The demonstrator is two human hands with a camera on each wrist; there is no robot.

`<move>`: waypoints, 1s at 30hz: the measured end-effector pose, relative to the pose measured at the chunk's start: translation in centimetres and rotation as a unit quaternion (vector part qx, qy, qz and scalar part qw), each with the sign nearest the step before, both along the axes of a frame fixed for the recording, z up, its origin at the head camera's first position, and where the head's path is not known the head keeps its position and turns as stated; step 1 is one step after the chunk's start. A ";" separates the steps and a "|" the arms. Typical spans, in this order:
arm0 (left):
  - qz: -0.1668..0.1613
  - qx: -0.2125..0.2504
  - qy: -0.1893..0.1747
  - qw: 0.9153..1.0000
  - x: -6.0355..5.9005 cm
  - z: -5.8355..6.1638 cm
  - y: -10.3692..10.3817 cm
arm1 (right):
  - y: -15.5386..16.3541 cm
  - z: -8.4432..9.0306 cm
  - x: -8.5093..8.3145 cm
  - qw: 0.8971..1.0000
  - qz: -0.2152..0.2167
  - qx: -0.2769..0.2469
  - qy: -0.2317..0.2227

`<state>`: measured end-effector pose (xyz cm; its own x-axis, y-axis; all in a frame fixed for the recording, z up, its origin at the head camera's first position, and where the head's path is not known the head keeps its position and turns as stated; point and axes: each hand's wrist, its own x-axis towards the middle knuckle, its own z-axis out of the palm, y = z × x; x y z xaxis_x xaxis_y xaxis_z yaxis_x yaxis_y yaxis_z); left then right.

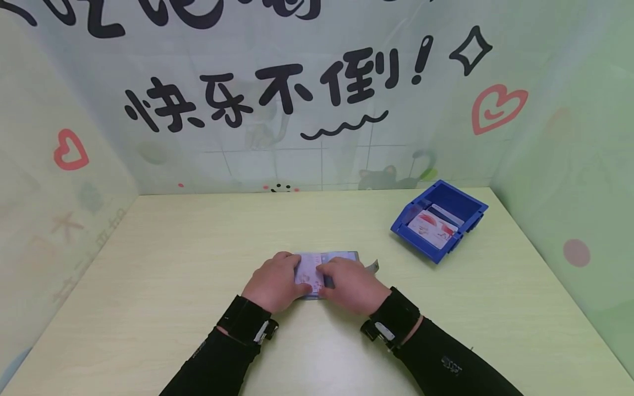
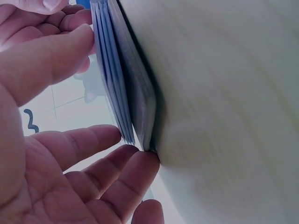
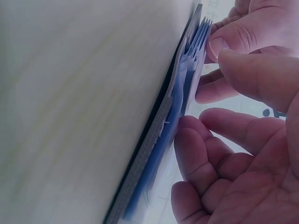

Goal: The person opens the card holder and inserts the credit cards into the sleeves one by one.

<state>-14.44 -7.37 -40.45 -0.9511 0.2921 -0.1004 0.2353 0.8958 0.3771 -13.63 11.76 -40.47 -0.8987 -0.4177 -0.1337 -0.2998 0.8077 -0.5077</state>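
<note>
Black sleeves (image 1: pixel 210 360) lead to left grip (image 1: pixel 274 283) and right grip (image 1: pixel 354 283), card holder (image 1: pixel 310 269) between.

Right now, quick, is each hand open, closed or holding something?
Left hand: closed, holding the card holder at its left end.
Right hand: touching the card holder; whether it grips cannot be told.

"快乐不倒!" (image 1: pixel 286 91) on wall (image 1: pixel 421 121), sleeve print (image 1: pixel 451 365) unclear
</note>
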 end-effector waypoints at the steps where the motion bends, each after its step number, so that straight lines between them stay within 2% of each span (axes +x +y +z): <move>1: 0.000 0.002 0.000 1.000 0.0 0.0 0.0 | 0.0 0.0 0.0 1.000 0.000 -0.001 -0.001; 15: -0.005 0.010 -0.007 1.000 -0.3 -0.3 0.0 | -0.1 0.1 -0.1 0.999 0.001 -0.032 -0.017; 30: 0.002 0.009 -0.009 1.000 -0.2 -0.3 0.2 | -0.6 0.4 0.4 1.000 0.013 -0.014 -0.008</move>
